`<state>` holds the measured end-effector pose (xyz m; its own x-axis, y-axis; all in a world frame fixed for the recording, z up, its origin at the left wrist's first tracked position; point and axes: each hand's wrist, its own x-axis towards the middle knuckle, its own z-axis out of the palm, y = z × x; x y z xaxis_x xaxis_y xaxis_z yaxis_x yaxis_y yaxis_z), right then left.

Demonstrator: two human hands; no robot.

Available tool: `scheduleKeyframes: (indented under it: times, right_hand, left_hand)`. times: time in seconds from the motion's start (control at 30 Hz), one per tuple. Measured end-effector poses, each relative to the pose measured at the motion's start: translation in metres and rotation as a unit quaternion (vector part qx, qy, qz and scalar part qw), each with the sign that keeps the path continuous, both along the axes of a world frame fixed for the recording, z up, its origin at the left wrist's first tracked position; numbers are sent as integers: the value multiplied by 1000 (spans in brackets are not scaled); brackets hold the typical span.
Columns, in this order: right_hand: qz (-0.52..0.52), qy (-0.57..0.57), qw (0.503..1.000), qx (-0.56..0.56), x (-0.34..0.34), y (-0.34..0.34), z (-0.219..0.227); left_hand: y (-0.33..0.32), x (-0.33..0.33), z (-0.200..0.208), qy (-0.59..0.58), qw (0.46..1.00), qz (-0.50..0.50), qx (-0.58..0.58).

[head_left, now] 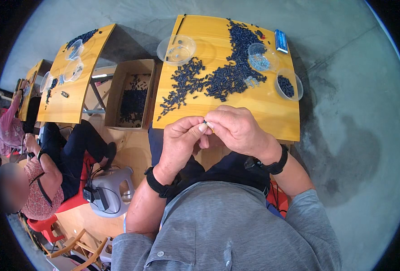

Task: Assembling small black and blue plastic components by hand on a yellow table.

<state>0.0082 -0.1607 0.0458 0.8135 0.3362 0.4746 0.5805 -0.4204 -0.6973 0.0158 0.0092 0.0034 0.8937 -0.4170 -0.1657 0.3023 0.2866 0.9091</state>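
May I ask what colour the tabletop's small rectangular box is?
The rectangular box is mostly blue, head view.

A hand could pass over the tabletop (272, 117) on the pile's (229, 81) near-right side. Beyond the pile's left end, a bowl (186, 47) obstructs; rightward, a clip tub (272, 61), parts tub (298, 85) and box (280, 41).

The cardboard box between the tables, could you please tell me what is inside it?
Inside the cardboard box lie many small black pieces, scattered in places and heaped elsewhere. Anything beneath the heap is covered and cannot be seen.

Left hand (178, 139), right hand (241, 130) close together, fingers (191, 122) pinched
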Motion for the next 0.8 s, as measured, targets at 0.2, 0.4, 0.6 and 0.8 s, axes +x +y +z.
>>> scheduleKeyframes:
  times: [0.2,0.4,0.6,0.8]
  right_hand:
    - [2,-8,1000,-4,1,0,1]
    - [-2,-5,999,-40,-5,1,-5]
    - [-14,4,999,-33,-5,-5,-14]
    - [20,-3,1000,-18,3,-8,-14]
  left_hand:
    - [2,0,4,2,1000,-2,8]
    - [3,1,-1,-3,1000,-16,9]
    - [-4,0,-1,35,999,-4,24]
    - [-1,4,1,69,998,-6,11]
